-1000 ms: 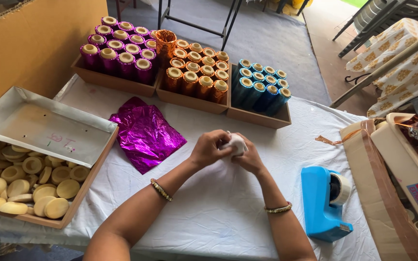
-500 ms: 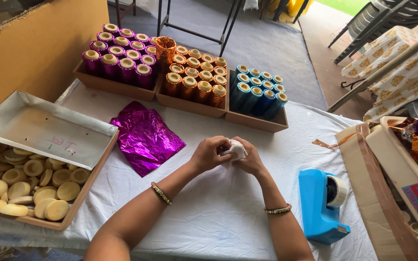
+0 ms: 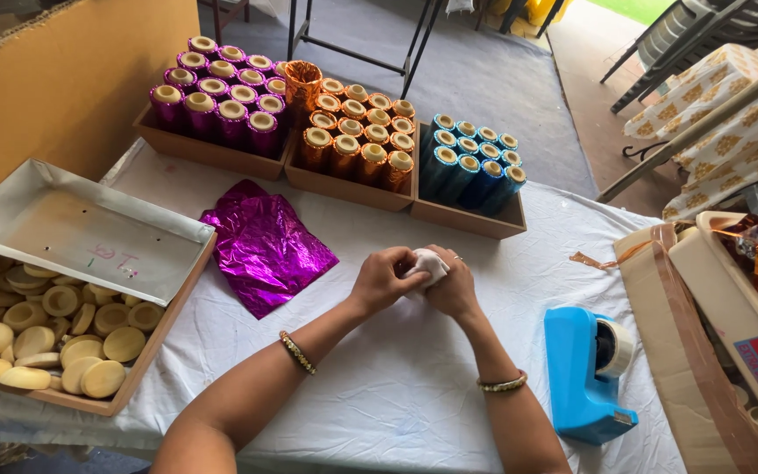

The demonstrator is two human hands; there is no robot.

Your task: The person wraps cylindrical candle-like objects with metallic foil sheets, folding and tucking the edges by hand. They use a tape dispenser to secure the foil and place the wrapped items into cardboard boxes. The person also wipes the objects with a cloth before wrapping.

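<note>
Together, the left hand (image 3: 385, 279) and right hand (image 3: 454, 285) close around a small white wrapped lump (image 3: 429, 263), held between them just above the white-clothed counter (image 3: 396, 386). Beside the left hand lies a crumpled purple foil sheet (image 3: 265, 246), a blue tape dispenser (image 3: 589, 369) sits near the right forearm, and trays of foil-wrapped rolls (image 3: 357, 145) line the far edge.

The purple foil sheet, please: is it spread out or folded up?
Spread out: the purple foil sheet lies open and crinkled on the white tablecloth.
</note>
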